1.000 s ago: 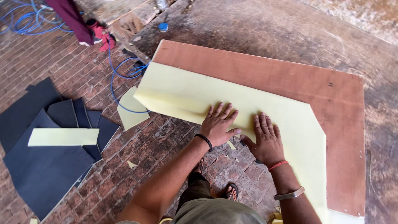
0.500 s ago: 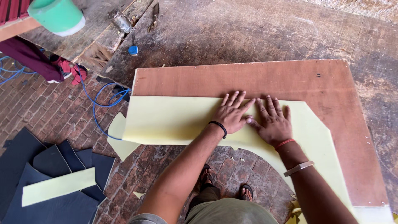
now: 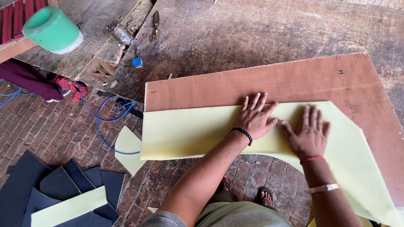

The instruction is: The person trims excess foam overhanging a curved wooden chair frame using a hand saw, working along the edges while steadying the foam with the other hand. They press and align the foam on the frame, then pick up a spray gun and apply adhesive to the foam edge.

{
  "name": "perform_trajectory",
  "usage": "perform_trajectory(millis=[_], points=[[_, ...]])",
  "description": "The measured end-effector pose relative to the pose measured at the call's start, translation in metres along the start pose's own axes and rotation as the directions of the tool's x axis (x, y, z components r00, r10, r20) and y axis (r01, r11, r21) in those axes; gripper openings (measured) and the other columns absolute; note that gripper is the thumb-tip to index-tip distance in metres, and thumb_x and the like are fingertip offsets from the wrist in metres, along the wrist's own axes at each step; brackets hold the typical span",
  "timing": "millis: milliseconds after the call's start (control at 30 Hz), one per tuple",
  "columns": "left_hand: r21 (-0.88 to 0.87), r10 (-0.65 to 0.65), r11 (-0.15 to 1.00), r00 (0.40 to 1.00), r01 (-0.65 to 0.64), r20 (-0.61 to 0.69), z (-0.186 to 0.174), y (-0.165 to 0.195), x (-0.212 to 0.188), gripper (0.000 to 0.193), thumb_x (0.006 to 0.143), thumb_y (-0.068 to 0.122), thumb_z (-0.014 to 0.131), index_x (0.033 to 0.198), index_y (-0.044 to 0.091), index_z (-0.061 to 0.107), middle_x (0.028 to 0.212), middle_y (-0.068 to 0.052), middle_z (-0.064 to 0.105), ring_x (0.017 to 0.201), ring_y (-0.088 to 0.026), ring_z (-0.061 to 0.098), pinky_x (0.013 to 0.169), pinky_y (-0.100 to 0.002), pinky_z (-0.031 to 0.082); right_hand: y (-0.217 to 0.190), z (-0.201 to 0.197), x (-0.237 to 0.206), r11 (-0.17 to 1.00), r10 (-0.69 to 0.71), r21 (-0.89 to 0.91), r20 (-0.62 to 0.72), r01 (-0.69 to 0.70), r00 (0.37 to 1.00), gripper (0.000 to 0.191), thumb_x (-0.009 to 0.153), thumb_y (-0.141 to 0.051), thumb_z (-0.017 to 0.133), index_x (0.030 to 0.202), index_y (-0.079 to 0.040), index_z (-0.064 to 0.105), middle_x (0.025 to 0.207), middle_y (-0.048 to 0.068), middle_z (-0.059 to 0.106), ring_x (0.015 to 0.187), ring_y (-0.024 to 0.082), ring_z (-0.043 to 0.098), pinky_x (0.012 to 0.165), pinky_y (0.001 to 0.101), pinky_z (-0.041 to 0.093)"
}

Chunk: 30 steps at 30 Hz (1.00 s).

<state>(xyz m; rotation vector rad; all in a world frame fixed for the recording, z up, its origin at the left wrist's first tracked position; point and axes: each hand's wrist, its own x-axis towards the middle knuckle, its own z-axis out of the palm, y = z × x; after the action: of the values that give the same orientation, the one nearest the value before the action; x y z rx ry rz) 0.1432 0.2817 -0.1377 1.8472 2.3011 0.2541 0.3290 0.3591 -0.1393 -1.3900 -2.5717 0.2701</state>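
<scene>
Your left hand (image 3: 255,119) and right hand (image 3: 308,133) lie spread, palms flat on the pale yellow foam sheet (image 3: 189,132), which overhangs the reddish plywood board (image 3: 294,82). The sheet looks light, soft and floppy. Grip its free near edge rather than the middle.

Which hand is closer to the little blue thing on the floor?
The left hand. It presses flat on the yellow sheet, below and right of the small blue object. The right hand lies farther right on the same sheet.

Worn brick floor (image 3: 54,126), scuffed wooden platform (image 3: 252,38), red slatted bench (image 3: 12,21), daylight
</scene>
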Motion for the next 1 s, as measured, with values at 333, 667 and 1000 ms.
perform_trajectory(millis=[333,667,1000], points=[[0.024,0.012,1.000,0.999,-0.011,-0.052,0.001,-0.001,-0.003,0.071,0.099,0.066,0.039,0.162,0.034,0.028,0.172,-0.014,0.013,0.159,-0.032,0.014,0.127,-0.059,0.003,0.011,0.003,0.027,0.990,0.141,0.011,-0.015,-0.141,0.990,0.121,0.085,-0.088,0.034,0.162,0.004,0.016,0.170,0.024,0.012,0.159,0.035,0.007,0.124,0.0588,0.005],[0.068,-0.055,0.996,0.995,0.049,0.081,-0.002,0.000,0.004,0.073,0.099,0.071,0.029,0.163,0.038,0.017,0.174,-0.011,0.001,0.159,-0.034,0.006,0.125,-0.061,-0.002,0.026,0.002,0.042,0.992,0.053,-0.114,0.063,-0.046,0.997,0.125,0.085,-0.094,0.026,0.160,0.005,0.012,0.167,0.027,0.009,0.156,0.037,0.004,0.123,0.0518,0.003],[0.070,-0.311,0.947,0.949,0.314,-0.044,0.007,0.036,-0.011,0.087,0.098,0.073,0.033,0.165,0.023,0.012,0.171,-0.018,0.002,0.158,-0.037,0.002,0.125,-0.057,-0.003,0.059,-0.023,-0.014,0.999,-0.031,0.016,0.005,0.031,1.000,0.118,0.089,-0.086,0.029,0.161,0.006,0.015,0.169,0.026,0.013,0.158,0.035,0.007,0.125,0.0521,0.004]])
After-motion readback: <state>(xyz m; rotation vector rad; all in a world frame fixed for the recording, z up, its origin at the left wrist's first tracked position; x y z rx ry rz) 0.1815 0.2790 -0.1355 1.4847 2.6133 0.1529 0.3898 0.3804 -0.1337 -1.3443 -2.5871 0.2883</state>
